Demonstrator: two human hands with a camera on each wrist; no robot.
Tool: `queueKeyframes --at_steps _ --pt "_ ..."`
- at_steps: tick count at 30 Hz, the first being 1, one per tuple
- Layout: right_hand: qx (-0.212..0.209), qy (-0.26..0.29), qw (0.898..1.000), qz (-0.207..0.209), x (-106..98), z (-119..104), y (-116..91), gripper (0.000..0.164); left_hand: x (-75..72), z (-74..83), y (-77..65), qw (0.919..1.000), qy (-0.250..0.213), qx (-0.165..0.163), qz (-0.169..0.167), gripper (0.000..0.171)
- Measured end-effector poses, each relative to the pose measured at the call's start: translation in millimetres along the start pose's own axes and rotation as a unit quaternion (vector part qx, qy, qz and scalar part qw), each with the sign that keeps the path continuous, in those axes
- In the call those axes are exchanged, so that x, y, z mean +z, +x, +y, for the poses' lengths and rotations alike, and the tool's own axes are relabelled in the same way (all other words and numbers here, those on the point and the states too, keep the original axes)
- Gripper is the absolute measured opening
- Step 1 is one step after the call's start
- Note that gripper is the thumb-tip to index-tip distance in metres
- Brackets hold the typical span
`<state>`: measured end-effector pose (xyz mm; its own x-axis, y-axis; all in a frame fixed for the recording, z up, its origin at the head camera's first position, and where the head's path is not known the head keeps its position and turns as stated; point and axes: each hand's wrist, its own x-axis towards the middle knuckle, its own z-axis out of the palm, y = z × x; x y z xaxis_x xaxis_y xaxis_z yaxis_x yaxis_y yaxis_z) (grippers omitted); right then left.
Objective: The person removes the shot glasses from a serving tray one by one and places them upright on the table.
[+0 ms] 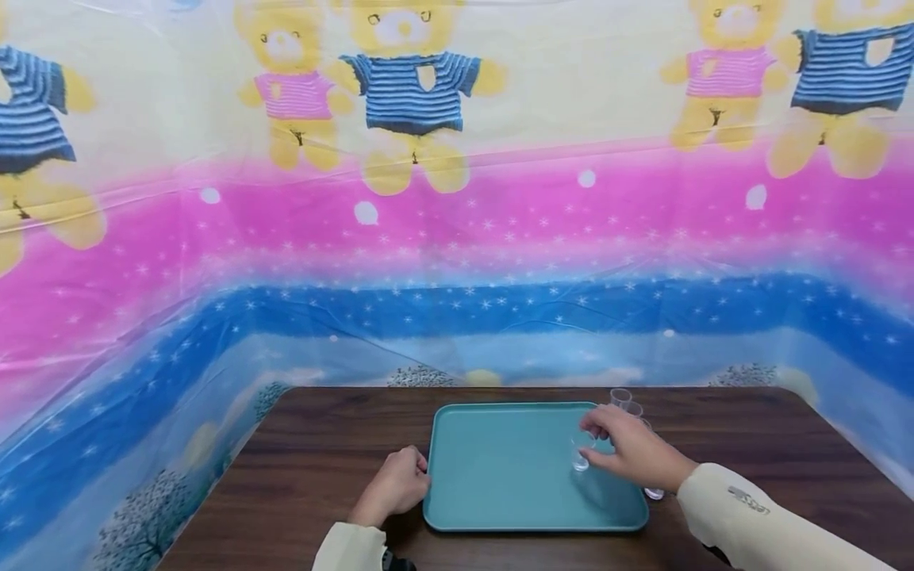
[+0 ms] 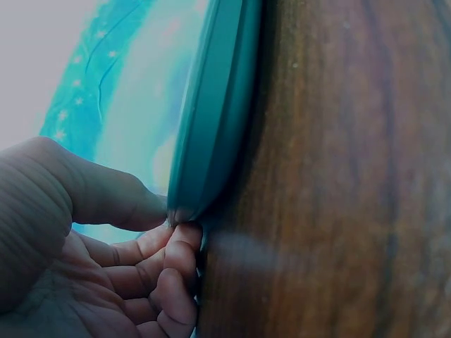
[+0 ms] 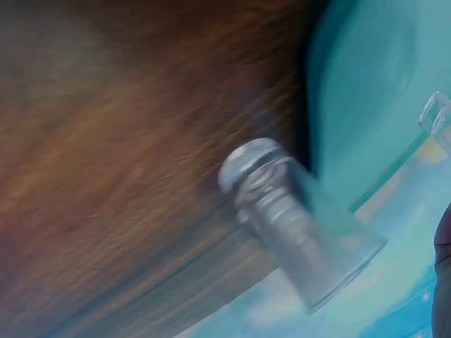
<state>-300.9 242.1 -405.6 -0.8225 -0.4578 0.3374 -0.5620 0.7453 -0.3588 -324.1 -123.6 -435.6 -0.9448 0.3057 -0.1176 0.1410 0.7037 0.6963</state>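
Observation:
A teal tray (image 1: 514, 476) lies on the wooden table. At its left edge my left hand (image 1: 400, 480) pinches the rim; the left wrist view shows thumb and curled fingers (image 2: 180, 246) on the tray's edge. My right hand (image 1: 628, 448) is over the tray's right part, thumb and fingers about a small clear glass (image 1: 581, 460). The right wrist view catches only a piece of this glass (image 3: 440, 120) at its right side. Another clear glass (image 3: 303, 225) stands on the table beside the tray, blurred in that view and mostly hidden behind my right wrist in the head view.
Several clear glasses (image 1: 621, 398) stand in a row along the tray's right side, partly covered by my right hand. The dark wooden table (image 1: 321, 444) extends on both sides of the tray. A printed cloth (image 1: 428, 317) with bears hangs behind and around it.

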Motion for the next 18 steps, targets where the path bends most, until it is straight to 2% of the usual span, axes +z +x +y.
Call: queueKeyframes --at_steps 8,15,18 --pt "-0.001 -0.003 0.999 0.040 -14 16 -44 0.023 -0.8 1.6 0.9 0.9999 0.000 0.000 -0.012 0.010" --pt "-0.017 -0.027 0.994 0.106 -19 29 -83 0.025 -0.2 1.9 0.3 1.0000 -0.001 0.005 -0.004 0.012" --pt "-0.008 -0.026 0.994 0.109 -19 32 -94 0.026 0.2 2.3 -0.4 1.0000 0.002 0.005 0.003 0.011"
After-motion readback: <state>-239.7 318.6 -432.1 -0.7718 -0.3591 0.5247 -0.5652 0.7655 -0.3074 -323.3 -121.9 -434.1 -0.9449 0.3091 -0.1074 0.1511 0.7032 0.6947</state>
